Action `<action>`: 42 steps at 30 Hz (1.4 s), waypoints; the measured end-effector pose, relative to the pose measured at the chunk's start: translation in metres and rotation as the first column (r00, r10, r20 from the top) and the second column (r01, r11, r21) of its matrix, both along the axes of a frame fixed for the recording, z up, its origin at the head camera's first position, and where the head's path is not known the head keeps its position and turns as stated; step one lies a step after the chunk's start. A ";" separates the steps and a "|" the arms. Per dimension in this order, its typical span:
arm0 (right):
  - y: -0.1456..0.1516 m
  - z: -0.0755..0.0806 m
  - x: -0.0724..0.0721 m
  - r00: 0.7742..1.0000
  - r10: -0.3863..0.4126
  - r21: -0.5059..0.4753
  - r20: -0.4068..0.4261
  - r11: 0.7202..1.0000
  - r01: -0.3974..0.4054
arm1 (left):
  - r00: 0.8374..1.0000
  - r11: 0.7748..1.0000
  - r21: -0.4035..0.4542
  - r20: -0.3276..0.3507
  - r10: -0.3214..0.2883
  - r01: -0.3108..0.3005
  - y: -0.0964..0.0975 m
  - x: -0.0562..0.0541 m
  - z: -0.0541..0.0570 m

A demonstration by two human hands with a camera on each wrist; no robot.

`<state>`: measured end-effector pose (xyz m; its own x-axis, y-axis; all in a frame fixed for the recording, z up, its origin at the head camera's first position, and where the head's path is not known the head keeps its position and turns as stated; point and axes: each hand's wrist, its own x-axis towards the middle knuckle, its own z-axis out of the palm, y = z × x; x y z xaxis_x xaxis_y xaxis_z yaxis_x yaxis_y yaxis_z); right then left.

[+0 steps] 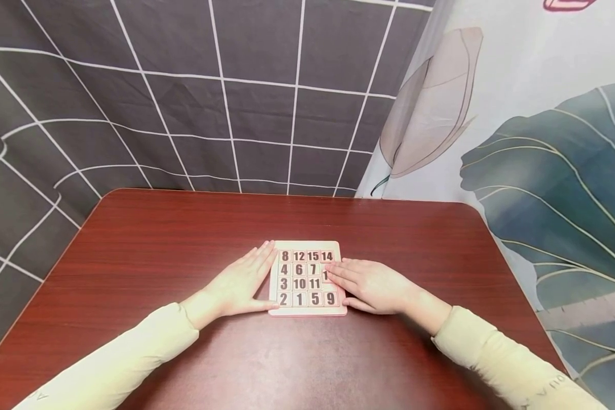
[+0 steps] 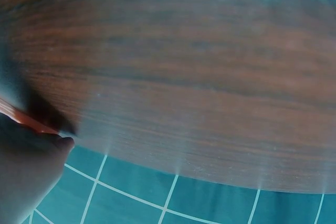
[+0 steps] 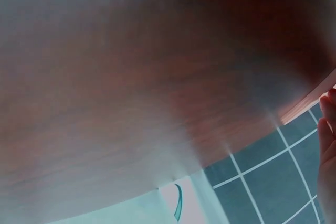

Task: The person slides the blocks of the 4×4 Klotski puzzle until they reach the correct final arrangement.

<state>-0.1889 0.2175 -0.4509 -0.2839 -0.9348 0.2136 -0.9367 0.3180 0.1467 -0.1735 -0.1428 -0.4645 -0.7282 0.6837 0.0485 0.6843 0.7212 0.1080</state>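
A square wooden number sliding puzzle (image 1: 313,244) lies flat on the table. Along its left edge rests my left hand (image 1: 238,285), fingers fairly straight near the top corner and the thumb touching the bottom corner. My right hand (image 1: 379,285) reaches over the right edge, its fingertips on a tile in the right column. That tile, a 1 showing with the rest covered, sits between the second and third rows. The right thumb lies by the lower right side. In the wrist views, only part of the left hand (image 2: 31,166) and right fingers (image 3: 326,135) shows.
The reddish-brown wooden table (image 1: 184,228) extends around the puzzle, with rounded far corners. Behind it hangs a dark cloth with a white grid (image 1: 261,114). A pale curtain with large leaf prints (image 1: 558,154) hangs at the right.
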 end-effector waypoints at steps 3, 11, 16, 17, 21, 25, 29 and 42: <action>0.000 0.001 -0.006 1.000 -0.029 0.026 0.011 0.999 0.029 | 1.000 1.000 0.003 -0.004 -0.004 0.004 0.000 0.000 0.001; 0.001 0.001 -0.005 0.998 -0.062 0.036 0.025 0.997 0.061 | 1.000 1.000 0.005 0.017 -0.001 0.001 0.003 0.000 0.003; 0.003 0.001 0.009 1.000 0.005 -0.018 0.011 1.000 -0.005 | 1.000 1.000 -0.018 0.000 0.000 0.000 0.003 0.000 0.004; 0.004 0.000 0.012 1.000 0.018 -0.021 0.009 1.000 -0.018 | 1.000 1.000 -0.023 -0.007 0.000 0.000 0.003 0.000 0.004; 0.007 -0.003 0.024 0.998 0.070 -0.028 -0.006 0.997 -0.070 | 1.000 0.999 -0.036 -0.025 0.002 -0.002 0.002 0.001 0.006; 0.011 -0.007 0.032 0.994 0.107 -0.024 -0.025 0.994 -0.107 | 1.000 0.999 -0.037 -0.022 0.005 -0.006 0.002 0.001 0.008; 0.014 -0.009 0.036 0.992 0.117 -0.012 -0.038 0.993 -0.117 | 0.999 0.999 -0.039 -0.038 -0.001 0.000 0.002 0.003 0.008; 0.011 -0.004 0.028 0.994 0.079 0.032 -0.080 0.997 -0.076 | 0.990 0.997 -0.061 -0.130 -0.047 0.039 0.000 0.005 0.005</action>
<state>-0.1614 0.2285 -0.4554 -0.1932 -0.9594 0.2056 -0.9430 0.2394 0.2313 -0.1689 -0.1428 -0.4594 -0.6881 0.7186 0.1008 0.7202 0.6933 -0.0265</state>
